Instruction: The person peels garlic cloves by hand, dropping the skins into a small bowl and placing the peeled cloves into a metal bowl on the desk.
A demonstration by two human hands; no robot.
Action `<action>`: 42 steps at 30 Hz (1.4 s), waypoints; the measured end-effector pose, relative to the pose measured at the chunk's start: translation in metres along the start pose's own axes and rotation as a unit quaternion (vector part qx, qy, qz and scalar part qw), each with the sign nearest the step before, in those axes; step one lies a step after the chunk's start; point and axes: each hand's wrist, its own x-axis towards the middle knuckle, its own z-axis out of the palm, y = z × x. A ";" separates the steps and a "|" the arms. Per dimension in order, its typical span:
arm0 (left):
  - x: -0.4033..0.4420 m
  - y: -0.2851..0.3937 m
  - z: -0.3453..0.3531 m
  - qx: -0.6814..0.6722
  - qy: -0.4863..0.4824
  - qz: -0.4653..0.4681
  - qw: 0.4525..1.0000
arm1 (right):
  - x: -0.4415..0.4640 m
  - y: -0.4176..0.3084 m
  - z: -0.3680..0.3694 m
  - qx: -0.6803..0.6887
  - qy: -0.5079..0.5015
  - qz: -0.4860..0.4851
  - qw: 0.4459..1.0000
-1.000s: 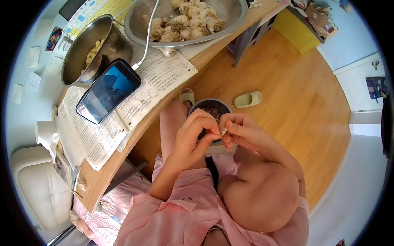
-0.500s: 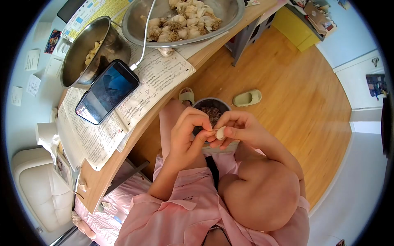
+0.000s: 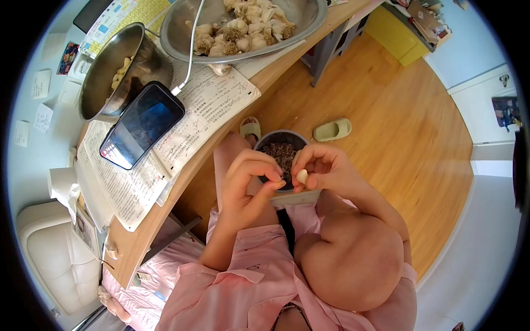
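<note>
A pale garlic clove [image 3: 302, 176] is pinched between the thumb and fingers of my right hand [image 3: 327, 170]. Just left of it, my left hand [image 3: 247, 181] has thumb and forefinger pressed together; whatever is between them is too small to make out. The two hands are slightly apart. Below them on the floor stands a dark bin [image 3: 282, 139] holding brownish-purple scraps that look like garlic skins. On the desk, a wide metal basin [image 3: 171, 30] holds several whole garlic bulbs [image 3: 237, 33], and a deep metal pot [image 3: 149, 63] contains peeled cloves [image 3: 121, 73].
A phone [image 3: 144, 124] with a white cable [image 3: 192, 49] leans against the pot, over open printed papers [image 3: 207, 107]. The wooden desk edge [image 3: 193, 171] runs along my left. One green slipper [image 3: 332, 129] lies on the floor; a yellow box [image 3: 395, 36] stands farther off.
My hands have drawn apart, the left one moving left off the clove. The clove stays in my right hand, and more of the bin shows between the hands.
</note>
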 end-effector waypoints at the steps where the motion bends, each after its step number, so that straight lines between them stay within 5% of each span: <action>1: 0.001 0.000 0.000 0.011 -0.006 0.003 1.000 | 0.000 0.000 0.000 0.004 -0.002 0.002 1.000; 4: -0.004 -0.001 0.004 -0.030 0.024 -0.046 0.998 | 0.000 0.002 -0.002 0.014 -0.006 0.009 1.000; 31: 0.015 0.005 -0.002 0.135 -0.117 0.083 0.980 | 0.002 0.014 -0.009 0.037 -0.019 0.055 0.998; 37: 0.012 0.004 0.012 -0.029 0.010 -0.055 0.998 | 0.002 0.002 -0.001 0.007 0.001 0.058 0.998; 40: 0.013 -0.006 0.004 0.045 -0.058 0.031 0.997 | 0.002 0.004 -0.001 -0.006 0.022 0.060 0.998; 42: 0.011 -0.004 0.005 0.037 -0.051 -0.005 0.998 | 0.002 0.002 0.001 -0.010 0.035 0.074 0.997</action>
